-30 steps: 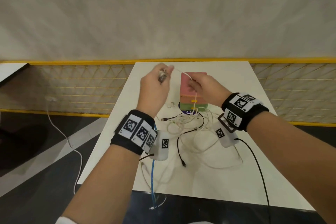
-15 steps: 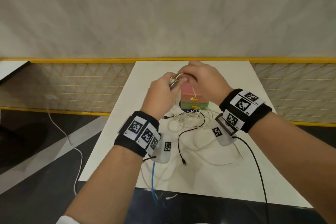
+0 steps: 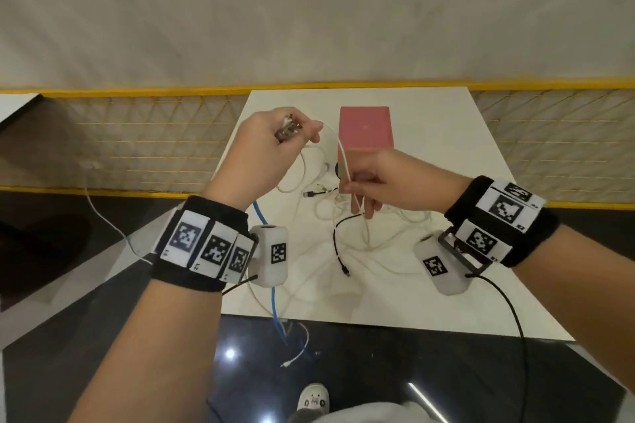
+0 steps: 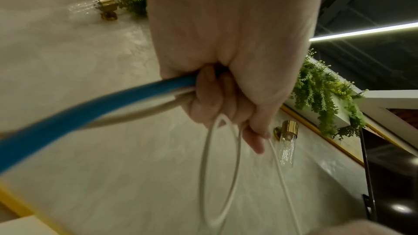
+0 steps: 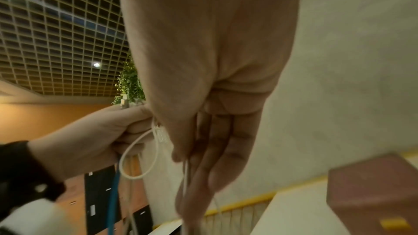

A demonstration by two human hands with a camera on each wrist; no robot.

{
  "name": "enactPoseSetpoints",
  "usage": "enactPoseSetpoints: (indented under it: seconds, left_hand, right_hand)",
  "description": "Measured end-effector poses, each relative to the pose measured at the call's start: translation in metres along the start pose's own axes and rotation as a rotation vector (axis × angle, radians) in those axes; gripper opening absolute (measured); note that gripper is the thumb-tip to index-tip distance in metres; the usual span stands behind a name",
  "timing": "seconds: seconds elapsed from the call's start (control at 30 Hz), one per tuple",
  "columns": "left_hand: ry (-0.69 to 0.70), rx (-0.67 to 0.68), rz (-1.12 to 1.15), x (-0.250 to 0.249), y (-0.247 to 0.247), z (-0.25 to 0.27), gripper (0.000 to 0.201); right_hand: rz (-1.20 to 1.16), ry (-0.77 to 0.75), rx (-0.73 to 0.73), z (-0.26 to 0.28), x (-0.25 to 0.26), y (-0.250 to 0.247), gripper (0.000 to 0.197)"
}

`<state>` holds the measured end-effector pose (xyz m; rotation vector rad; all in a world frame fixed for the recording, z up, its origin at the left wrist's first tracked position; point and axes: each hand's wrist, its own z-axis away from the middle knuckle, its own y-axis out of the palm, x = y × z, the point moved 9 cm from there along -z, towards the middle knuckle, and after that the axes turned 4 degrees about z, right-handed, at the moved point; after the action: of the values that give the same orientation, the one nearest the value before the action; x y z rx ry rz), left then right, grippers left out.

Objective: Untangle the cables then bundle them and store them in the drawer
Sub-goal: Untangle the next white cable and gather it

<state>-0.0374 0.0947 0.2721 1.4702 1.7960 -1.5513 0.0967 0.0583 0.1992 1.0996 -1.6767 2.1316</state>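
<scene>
Both hands [image 3: 261, 151] clenched on white cable [image 3: 344, 161]

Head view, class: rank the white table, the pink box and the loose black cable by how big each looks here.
1. white table, by far the largest.
2. pink box, a solid block.
3. black cable, one thin strand; it runs about as long as the box, so only its bulk ranks it last.
</scene>
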Motion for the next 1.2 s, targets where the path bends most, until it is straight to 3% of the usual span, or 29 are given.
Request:
enactPoseSetpoints:
  seconds: [0.1, 0.23, 0.3, 0.37, 0.47, 0.57, 0.67, 0.73, 0.83, 0.9, 1.03, 1.13, 1.2]
  left_hand:
    - [-0.061, 0.225, -0.019, 0.010, 0.030, 0.026, 0.025]
    - [-0.208, 0.541, -0.127, 0.030, 0.075, 0.072, 0.022]
    - [-0.268, 0.589, -0.120, 0.037, 0.085, 0.090, 0.016]
    - [-0.288, 0.544, -0.058, 0.037, 0.084, 0.096, 0.016]
    - [-0.233, 0.480, -0.026, 0.025, 0.078, 0.099, 0.018]
    - [-0.227, 0.450, 0.065, 0.018, 0.078, 0.100, 0.020]
    - [-0.228, 0.410, 0.187, 0.012, 0.084, 0.101, 0.025]
    - [-0.226, 0.383, 0.252, 0.007, 0.089, 0.100, 0.026]
    - [-0.218, 0.305, 0.383, -0.001, 0.089, 0.094, 0.031]
    - [-0.210, 0.250, 0.522, -0.006, 0.081, 0.087, 0.034]
    - [-0.166, 0.109, 0.671, -0.011, 0.046, 0.072, 0.036]
    - [-0.167, 0.003, 0.703, -0.002, 0.020, 0.064, 0.036]
    - [-0.179, 0.001, 0.651, 0.004, 0.014, 0.065, 0.031]
  right_hand:
    - [-0.128, 0.061, 0.254, 0.021, -0.007, 0.059, 0.015]
    - [-0.209, 0.146, 0.465, 0.052, -0.031, 0.139, 0.019]
    - [-0.195, 0.216, 0.569, 0.070, -0.047, 0.177, 0.020]
    - [-0.098, 0.280, 0.667, 0.089, -0.066, 0.208, 0.025]
    - [0.230, 0.335, 0.731, 0.104, -0.092, 0.217, 0.048]
    - [0.372, 0.325, 0.538, 0.094, -0.088, 0.180, 0.062]
    - [0.077, 0.201, 0.249, 0.078, -0.038, 0.130, 0.078]
    - [-0.170, 0.075, 0.156, 0.070, 0.002, 0.111, 0.063]
    - [-0.510, -0.047, 0.126, 0.058, 0.035, 0.113, 0.015]
    - [-0.585, -0.069, 0.081, 0.054, 0.036, 0.122, 0.012]
    - [-0.420, -0.014, 0.065, 0.056, 0.013, 0.155, 0.017]
    - [-0.218, 0.101, 0.254, 0.062, -0.031, 0.196, 0.019]
    - [-0.065, 0.179, 0.358, 0.065, -0.058, 0.208, 0.010]
